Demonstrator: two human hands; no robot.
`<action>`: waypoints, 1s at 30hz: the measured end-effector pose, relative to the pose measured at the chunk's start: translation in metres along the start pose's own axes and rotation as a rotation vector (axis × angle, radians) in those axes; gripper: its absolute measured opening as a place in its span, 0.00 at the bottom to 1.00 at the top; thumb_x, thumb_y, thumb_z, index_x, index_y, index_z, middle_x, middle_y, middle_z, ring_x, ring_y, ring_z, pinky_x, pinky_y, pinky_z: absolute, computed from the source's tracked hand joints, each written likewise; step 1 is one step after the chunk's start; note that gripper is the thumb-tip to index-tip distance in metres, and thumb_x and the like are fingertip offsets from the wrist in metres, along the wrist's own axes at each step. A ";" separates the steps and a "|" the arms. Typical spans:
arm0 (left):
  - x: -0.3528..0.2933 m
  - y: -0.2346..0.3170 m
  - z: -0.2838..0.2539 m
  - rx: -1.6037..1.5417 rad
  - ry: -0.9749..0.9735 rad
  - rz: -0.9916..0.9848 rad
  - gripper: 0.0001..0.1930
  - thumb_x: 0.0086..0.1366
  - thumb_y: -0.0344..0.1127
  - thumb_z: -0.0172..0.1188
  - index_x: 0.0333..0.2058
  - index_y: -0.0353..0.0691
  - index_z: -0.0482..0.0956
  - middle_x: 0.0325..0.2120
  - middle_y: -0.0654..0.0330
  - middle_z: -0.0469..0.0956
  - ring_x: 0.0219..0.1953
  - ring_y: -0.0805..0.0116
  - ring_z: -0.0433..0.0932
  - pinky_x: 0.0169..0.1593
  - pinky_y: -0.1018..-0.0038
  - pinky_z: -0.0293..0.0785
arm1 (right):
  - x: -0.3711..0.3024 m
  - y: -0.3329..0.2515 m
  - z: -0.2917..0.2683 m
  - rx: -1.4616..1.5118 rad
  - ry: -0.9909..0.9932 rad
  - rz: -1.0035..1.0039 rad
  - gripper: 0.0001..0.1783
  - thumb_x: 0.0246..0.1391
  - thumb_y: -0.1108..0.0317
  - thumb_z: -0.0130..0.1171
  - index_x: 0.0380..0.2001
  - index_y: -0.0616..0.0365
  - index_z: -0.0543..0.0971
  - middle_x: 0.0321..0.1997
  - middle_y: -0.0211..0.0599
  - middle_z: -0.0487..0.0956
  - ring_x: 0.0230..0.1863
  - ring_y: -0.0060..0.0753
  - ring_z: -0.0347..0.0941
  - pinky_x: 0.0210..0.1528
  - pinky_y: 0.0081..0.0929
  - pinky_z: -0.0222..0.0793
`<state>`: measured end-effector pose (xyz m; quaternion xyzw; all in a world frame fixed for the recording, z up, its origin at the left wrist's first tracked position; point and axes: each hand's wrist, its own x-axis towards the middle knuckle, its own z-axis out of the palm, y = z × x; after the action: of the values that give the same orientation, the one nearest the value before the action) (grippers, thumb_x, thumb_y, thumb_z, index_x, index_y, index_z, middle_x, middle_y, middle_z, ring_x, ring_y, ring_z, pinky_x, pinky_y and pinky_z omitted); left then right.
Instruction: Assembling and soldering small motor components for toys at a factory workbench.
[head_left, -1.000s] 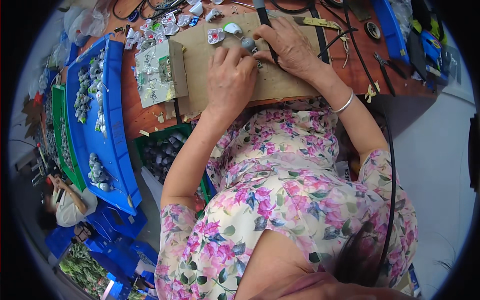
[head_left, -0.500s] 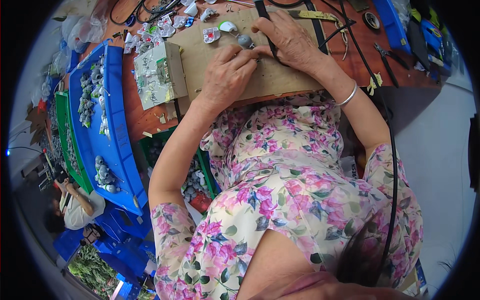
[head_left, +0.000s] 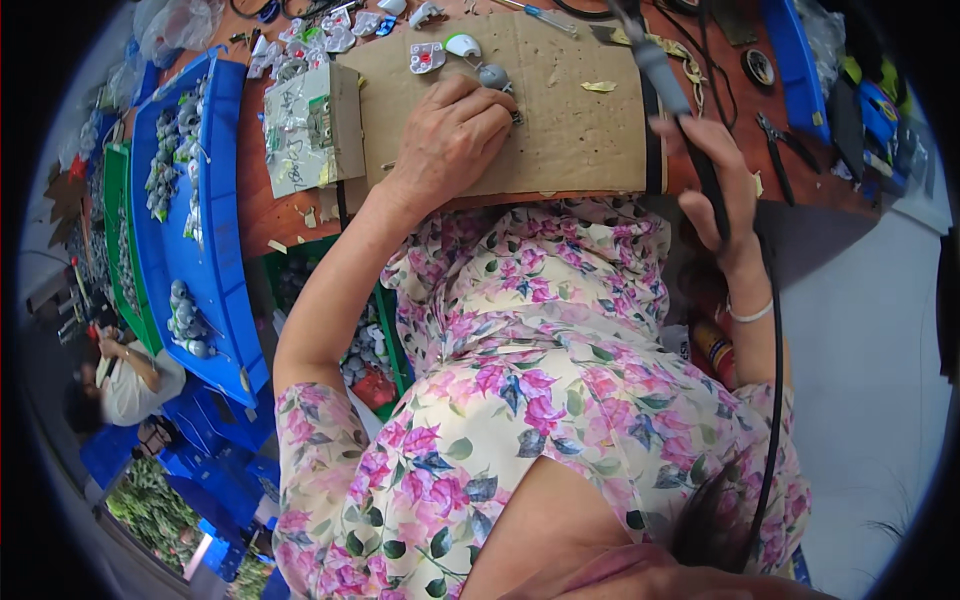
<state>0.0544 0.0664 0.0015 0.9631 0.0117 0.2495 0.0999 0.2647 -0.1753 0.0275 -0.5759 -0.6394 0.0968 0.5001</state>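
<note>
Gripping a tool (black-handled), the right hand hovers near cardboard.

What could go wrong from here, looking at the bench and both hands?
1. The black cable crosses the right forearm, so it might snag as the right hand moves the grey-and-black tool.
2. The left hand is right by the grey round part; a slip could knock it.
3. The yellow scrap lies loose on the cardboard and might get in the way.
</note>
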 end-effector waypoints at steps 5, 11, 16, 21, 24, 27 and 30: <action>0.002 0.001 0.001 -0.025 0.016 -0.019 0.04 0.55 0.30 0.65 0.29 0.43 0.79 0.36 0.71 0.81 0.41 0.67 0.76 0.47 0.70 0.74 | -0.027 -0.003 -0.006 0.502 0.019 0.314 0.20 0.64 0.59 0.60 0.50 0.64 0.74 0.34 0.39 0.77 0.37 0.30 0.74 0.42 0.27 0.67; 0.000 0.002 0.001 -0.034 0.025 -0.054 0.04 0.54 0.29 0.66 0.28 0.42 0.79 0.36 0.70 0.81 0.41 0.66 0.76 0.46 0.70 0.74 | -0.031 0.012 -0.004 0.562 0.014 0.579 0.14 0.63 0.66 0.57 0.47 0.66 0.76 0.33 0.37 0.78 0.35 0.25 0.75 0.41 0.22 0.68; 0.002 0.004 0.001 -0.056 0.027 -0.066 0.05 0.53 0.28 0.67 0.28 0.42 0.79 0.35 0.69 0.82 0.40 0.66 0.76 0.45 0.69 0.75 | -0.026 0.016 0.001 0.546 -0.020 0.558 0.13 0.63 0.67 0.56 0.46 0.65 0.77 0.34 0.36 0.78 0.35 0.23 0.74 0.39 0.19 0.67; 0.002 0.004 0.001 -0.054 0.038 -0.063 0.05 0.53 0.28 0.67 0.29 0.42 0.80 0.35 0.69 0.82 0.40 0.66 0.77 0.45 0.69 0.75 | -0.025 0.019 0.002 0.562 -0.022 0.576 0.13 0.64 0.67 0.56 0.46 0.64 0.77 0.34 0.35 0.78 0.34 0.22 0.73 0.37 0.18 0.66; 0.001 0.004 0.001 -0.059 0.039 -0.067 0.05 0.53 0.28 0.67 0.28 0.41 0.80 0.35 0.68 0.82 0.40 0.66 0.77 0.45 0.69 0.75 | -0.024 0.020 0.003 0.566 -0.025 0.575 0.13 0.64 0.67 0.56 0.46 0.64 0.77 0.34 0.35 0.78 0.34 0.21 0.72 0.37 0.18 0.66; 0.001 0.004 0.002 -0.061 0.043 -0.068 0.05 0.53 0.28 0.67 0.28 0.41 0.80 0.35 0.68 0.82 0.40 0.66 0.77 0.46 0.69 0.75 | -0.025 0.021 0.004 0.561 -0.029 0.569 0.13 0.64 0.66 0.56 0.46 0.64 0.77 0.33 0.35 0.78 0.34 0.21 0.72 0.37 0.18 0.66; 0.001 0.004 0.002 -0.060 0.047 -0.065 0.05 0.53 0.28 0.67 0.28 0.41 0.80 0.34 0.68 0.82 0.40 0.66 0.77 0.46 0.68 0.75 | -0.025 0.022 0.004 0.563 -0.026 0.565 0.13 0.64 0.66 0.56 0.46 0.64 0.77 0.33 0.35 0.78 0.34 0.21 0.72 0.36 0.18 0.66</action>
<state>0.0560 0.0621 0.0005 0.9527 0.0382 0.2690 0.1364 0.2714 -0.1876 -0.0028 -0.5680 -0.4107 0.4094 0.5840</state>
